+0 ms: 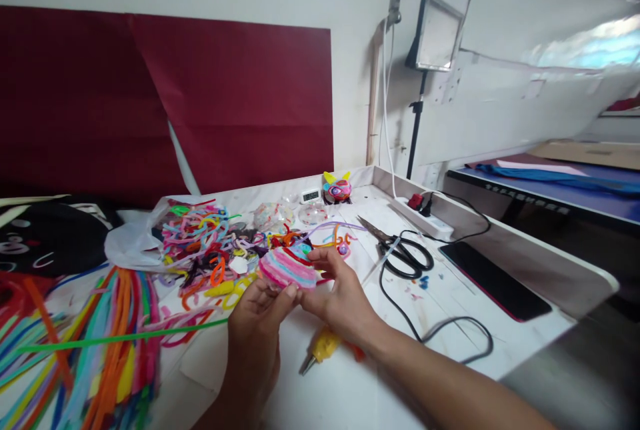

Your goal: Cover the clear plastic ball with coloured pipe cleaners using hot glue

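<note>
Both my hands hold a small round piece (pixel 286 269) wound from pink, white and blue pipe cleaners, just above the white table (pixel 450 297). My left hand (pixel 257 323) grips its lower edge with the thumb and fingers closed. My right hand (pixel 336 293) pinches its right side near a blue and red spot. A lilac pipe cleaner (pixel 330 225) runs from the piece toward the back. Under my right wrist lies a yellow glue gun (pixel 323 348) with a metal tip.
Loose coloured pipe cleaner scraps (pixel 210 250) lie behind the hands, long ones (pixel 85 343) fan out at the left. Black scissors (pixel 400 250), a black cable (pixel 435 330), a dark phone (pixel 495 280), a power strip (pixel 425 213), a small clock (pixel 311 195) and a finished colourful figure (pixel 337 188) are on the table.
</note>
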A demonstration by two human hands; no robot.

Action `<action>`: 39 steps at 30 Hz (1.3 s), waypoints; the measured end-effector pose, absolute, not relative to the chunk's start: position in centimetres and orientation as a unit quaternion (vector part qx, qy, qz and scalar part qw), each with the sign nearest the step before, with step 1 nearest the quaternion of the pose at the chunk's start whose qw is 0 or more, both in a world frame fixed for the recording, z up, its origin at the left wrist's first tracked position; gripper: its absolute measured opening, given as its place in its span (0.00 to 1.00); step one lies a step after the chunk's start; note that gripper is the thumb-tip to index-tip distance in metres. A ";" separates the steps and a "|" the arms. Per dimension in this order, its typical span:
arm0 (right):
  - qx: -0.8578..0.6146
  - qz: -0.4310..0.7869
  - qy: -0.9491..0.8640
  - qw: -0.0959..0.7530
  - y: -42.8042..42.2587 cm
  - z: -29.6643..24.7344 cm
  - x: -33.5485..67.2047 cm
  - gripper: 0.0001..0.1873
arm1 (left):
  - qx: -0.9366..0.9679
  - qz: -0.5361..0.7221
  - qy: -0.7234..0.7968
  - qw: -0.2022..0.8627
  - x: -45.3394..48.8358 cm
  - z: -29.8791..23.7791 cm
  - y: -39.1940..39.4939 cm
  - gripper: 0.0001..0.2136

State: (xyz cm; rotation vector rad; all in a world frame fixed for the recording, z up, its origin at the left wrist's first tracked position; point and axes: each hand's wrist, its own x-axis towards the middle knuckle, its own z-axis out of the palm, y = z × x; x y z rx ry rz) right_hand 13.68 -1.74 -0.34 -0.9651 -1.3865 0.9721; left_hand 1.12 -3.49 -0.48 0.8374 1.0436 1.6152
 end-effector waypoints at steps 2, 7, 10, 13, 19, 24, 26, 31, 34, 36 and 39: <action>-0.406 0.418 -0.586 0.564 -1.8 -0.3 13.6 0.23 | 0.350 0.665 0.429 0.501 1.1 -0.6 -3.4 0.16; -0.407 0.416 -0.587 0.563 -1.6 -0.6 13.8 0.25 | 0.340 0.665 0.428 0.509 1.0 -0.7 -3.2 0.16; -0.407 0.417 -0.587 0.563 -1.4 -0.8 13.8 0.26 | 0.332 0.666 0.431 0.510 0.8 -0.7 -3.2 0.16; -0.406 0.416 -0.584 0.567 -1.3 -0.8 13.7 0.27 | 0.321 0.670 0.433 0.511 0.8 -0.5 -3.2 0.17; -0.396 0.409 -0.585 0.577 -1.5 -0.5 13.9 0.28 | 0.304 0.687 0.428 0.502 1.2 0.2 -3.6 0.17; -0.389 0.393 -0.603 0.575 -1.5 -0.5 14.0 0.27 | 0.314 0.686 0.427 0.498 1.3 0.4 -3.8 0.18; -0.391 0.389 -0.606 0.573 -1.5 -0.6 13.9 0.26 | 0.320 0.682 0.427 0.500 1.2 0.4 -3.7 0.18; -0.403 0.388 -0.604 0.568 -1.4 -0.7 13.7 0.27 | 0.331 0.677 0.428 0.499 1.2 0.3 -3.3 0.17; -0.409 0.388 -0.605 0.562 -1.4 -0.6 13.9 0.28 | 0.326 0.683 0.427 0.495 1.3 0.2 -3.3 0.16; -0.410 0.388 -0.609 0.558 -1.3 -0.6 14.0 0.29 | 0.330 0.683 0.428 0.492 1.4 0.2 -3.4 0.15; -0.408 0.388 -0.611 0.556 -1.2 -0.6 14.1 0.30 | 0.340 0.679 0.439 0.479 1.4 0.3 -3.5 0.12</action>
